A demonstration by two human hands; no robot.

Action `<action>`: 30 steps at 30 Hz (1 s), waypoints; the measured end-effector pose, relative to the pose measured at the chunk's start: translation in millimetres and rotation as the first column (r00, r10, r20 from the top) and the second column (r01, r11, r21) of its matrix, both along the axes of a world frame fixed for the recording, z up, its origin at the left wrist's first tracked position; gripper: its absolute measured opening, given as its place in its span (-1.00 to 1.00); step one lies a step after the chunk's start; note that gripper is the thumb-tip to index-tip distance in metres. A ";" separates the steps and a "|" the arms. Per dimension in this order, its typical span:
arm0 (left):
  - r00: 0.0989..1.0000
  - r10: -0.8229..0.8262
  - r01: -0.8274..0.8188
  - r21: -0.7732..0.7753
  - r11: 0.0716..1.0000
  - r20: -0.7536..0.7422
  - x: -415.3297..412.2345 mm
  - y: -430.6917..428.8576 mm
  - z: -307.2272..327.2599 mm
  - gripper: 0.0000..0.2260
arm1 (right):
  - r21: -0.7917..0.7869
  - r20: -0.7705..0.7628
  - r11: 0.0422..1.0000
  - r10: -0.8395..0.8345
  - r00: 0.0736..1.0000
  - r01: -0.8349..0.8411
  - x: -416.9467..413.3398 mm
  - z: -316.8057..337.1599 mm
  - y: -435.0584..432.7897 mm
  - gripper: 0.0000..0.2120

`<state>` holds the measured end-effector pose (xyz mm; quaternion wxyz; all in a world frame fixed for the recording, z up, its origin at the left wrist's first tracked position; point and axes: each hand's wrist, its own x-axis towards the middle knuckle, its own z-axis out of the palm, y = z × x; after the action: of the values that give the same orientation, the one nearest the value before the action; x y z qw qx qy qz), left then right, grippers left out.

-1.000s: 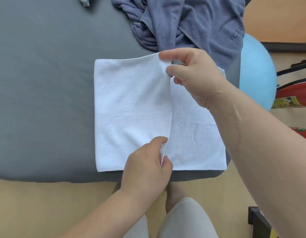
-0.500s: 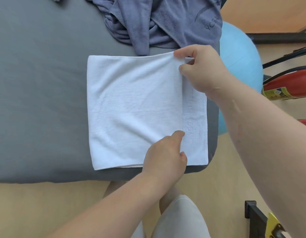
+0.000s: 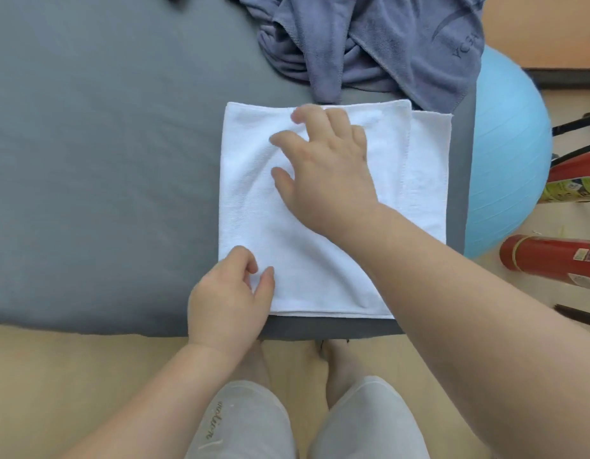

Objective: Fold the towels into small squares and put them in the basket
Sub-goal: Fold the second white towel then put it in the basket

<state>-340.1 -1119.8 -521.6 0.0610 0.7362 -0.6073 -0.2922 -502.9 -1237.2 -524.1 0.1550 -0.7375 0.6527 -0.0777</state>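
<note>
Cut off at the top edge: crumpled slate-blue terry towel (image 3: 369,44). Hidden under the flat right hand (image 3: 326,180): middle of the folded white cloth towel (image 3: 250,200). Near left corner covered by the left hand (image 3: 227,303), grip there unclear. Right fingertips (image 3: 298,114) blurred.

grey bed (image 3: 105,160), white towel (image 3: 254,200), blue-grey towel (image 3: 386,44)

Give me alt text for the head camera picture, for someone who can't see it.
A person's right hand lies flat, fingers spread, on a folded white towel on a grey table, while the left hand rests at the towel's near left corner. A crumpled blue-grey towel lies beyond it, a blue ball to the right.
</note>
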 end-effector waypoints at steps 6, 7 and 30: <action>0.987 0.069 -0.099 0.214 0.972 0.144 51.6 -7.6 -2.3 -0.67 | 0.211 0.017 0.970 0.121 0.993 -0.122 59.9 -3.7 -11.1 -0.53; 0.989 0.038 -0.075 0.259 0.963 0.143 54.7 -8.7 -3.9 -0.68 | 0.231 -0.023 0.967 0.118 0.993 -0.110 66.8 -5.5 -13.3 -0.52; 0.975 0.158 -0.183 0.168 0.969 0.154 266.6 -50.9 3.5 -0.76 | 0.197 0.329 0.952 0.161 0.930 -0.235 272.5 -0.2 -54.0 -0.30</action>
<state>-73.6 -1170.7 -518.1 -0.0239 0.8069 -0.5154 -0.2876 -230.4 -1291.3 -524.3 0.3476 -0.7553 0.5467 -0.0992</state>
